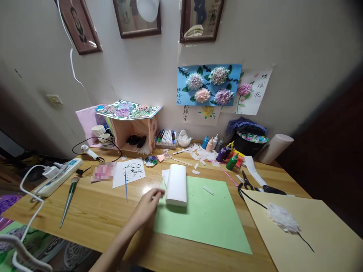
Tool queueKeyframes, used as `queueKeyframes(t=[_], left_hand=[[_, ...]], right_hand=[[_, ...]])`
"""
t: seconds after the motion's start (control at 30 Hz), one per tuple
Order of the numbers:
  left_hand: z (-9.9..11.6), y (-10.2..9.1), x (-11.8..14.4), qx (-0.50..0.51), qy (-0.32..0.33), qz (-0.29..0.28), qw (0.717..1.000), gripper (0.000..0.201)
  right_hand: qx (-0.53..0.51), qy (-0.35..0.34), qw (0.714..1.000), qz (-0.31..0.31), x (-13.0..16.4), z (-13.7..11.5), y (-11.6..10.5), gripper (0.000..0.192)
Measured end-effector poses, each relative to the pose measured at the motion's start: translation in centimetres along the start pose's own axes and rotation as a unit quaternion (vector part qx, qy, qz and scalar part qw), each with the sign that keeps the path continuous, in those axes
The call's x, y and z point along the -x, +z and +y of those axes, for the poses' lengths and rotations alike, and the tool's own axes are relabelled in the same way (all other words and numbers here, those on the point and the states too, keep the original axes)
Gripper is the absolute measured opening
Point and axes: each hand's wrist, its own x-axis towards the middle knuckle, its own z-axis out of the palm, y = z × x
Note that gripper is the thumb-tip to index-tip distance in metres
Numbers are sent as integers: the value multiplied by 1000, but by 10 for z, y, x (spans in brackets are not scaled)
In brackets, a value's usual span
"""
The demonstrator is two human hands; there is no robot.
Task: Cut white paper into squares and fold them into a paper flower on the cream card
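Left hand (147, 207) on near edge of light wooden table (99, 215), fingers loosely curled, holding nothing, fingertips at left edge of light green paper sheet (204, 215). White folded paper block (176, 185) lies just right of fingertips, on sheet's far left corner. Tan card sheet (312, 234) right. Thin blue paintbrush (126, 185) left. Black scissors (247, 182) farther right.

Left hand (147, 207) beside white paper roll (176, 185)

I see open green sheet (210, 219) right of the white paper stack (176, 185); bottles (227, 153) and scissors (246, 181) crowd the far edge.
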Motion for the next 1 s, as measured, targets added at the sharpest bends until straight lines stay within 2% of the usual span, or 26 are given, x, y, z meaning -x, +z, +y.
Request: queueKeyframes(t=[0.07, 0.1, 0.17, 0.2, 0.3, 0.37, 0.4, 0.47, 0.57, 0.63, 0.7, 0.73, 0.8, 0.9, 1.0], left_hand=[[-5, 11, -53, 4, -18, 49, 999, 11], [-8, 17, -74, 8, -30, 53, 998, 10], [-12, 27, -102, 14, -44, 53, 998, 10], [-14, 30, -110, 16, -49, 52, 997, 10], [-14, 34, -119, 26, -51, 55, 997, 13], [-11, 35, -119, 40, -45, 54, 997, 17], [-7, 36, -119, 49, -39, 48, 997, 19], [4, 39, -118, 72, -29, 20, 997, 24], [33, 46, -112, 131, 0, -79, 988, 30], [57, 50, -105, 226, 47, -179, 956, 30], [78, 51, -98, 289, 72, -197, 934, 28], [86, 51, -96, 309, 76, -197, 927, 25], [95, 47, -96, 335, 90, -180, 920, 22], [96, 37, -105, 362, 104, -144, 915, 17], [93, 24, -116, 433, 104, -106, 889, 11]], right_hand=[[-16, -34, 999, -3, -3, -25, 13, 36], [-25, -59, 998, 3, -14, -37, 18, 42], [-36, -90, 992, 82, -48, -57, 27, 52], [-37, -79, 990, 109, -68, -65, 31, 59], [-72, -5, 989, 133, -119, -73, 39, 85], [-141, 27, 980, 139, -133, -69, 39, 100], [-202, 41, 971, 121, -135, -66, 36, 104], [-362, 49, 930, 45, -130, -58, 27, 97], [-577, -10, 814, -65, -116, -45, 11, 67], [-664, -30, 743, -80, -107, -37, 4, 54], [-716, -5, 694, -73, -101, -29, 1, 52], [-731, 15, 679, -70, -100, -25, 1, 54], [-740, 48, 667, -75, -98, -20, -1, 57], [-735, 62, 669, -93, -100, -16, -6, 61], [-734, 44, 676, -49, -102, -12, -11, 59]])
